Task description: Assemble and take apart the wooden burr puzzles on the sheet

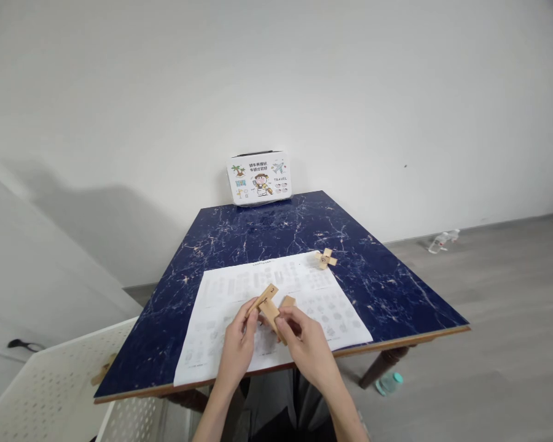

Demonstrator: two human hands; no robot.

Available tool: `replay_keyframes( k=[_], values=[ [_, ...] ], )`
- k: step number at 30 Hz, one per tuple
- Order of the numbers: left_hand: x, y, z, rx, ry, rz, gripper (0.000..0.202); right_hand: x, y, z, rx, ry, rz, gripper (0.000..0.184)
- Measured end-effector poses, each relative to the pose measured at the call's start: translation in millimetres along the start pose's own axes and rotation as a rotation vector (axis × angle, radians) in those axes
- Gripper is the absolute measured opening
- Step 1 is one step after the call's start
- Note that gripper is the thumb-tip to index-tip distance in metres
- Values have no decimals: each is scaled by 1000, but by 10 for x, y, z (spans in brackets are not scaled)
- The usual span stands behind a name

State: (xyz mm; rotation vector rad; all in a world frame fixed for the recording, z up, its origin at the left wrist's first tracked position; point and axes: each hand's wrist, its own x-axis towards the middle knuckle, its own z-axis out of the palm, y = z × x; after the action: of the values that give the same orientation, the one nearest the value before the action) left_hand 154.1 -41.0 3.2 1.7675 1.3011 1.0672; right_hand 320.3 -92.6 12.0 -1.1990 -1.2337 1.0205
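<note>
Above the front of a printed sheet, my left hand is closed on a flat wooden puzzle piece with a "2" on it. My right hand pinches a second wooden puzzle piece, which meets the first at an angle; whether they interlock I cannot tell. Just behind my right fingers shows another wooden block, partly hidden, so its support is unclear. At the sheet's far right corner sits a cross-shaped cluster of wooden pieces.
The blue marbled table has a white cartoon-printed case at its back, against the wall. A white perforated basket stands low at left, with wooden pieces inside. Bottles and a teal-capped bottle are on the floor at right.
</note>
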Motion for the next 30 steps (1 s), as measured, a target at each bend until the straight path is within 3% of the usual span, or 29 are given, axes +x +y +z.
replay_keyframes(
  k=[9,18,24,28,30],
  values=[
    [-41,-8,-12,-4,3,23,51,-67,-162,30,-229,132,8,31],
    [-64,15,5,43,-96,104,45,-125,-247,13,-300,178,43,32],
    [-74,5,25,77,-39,95,42,-111,-201,-52,-113,118,53,37],
    [-67,-23,30,87,73,61,42,-110,-178,-117,46,-22,116,52],
    [-60,-37,24,92,81,63,42,-113,-179,-131,66,-89,121,51]
  ],
)
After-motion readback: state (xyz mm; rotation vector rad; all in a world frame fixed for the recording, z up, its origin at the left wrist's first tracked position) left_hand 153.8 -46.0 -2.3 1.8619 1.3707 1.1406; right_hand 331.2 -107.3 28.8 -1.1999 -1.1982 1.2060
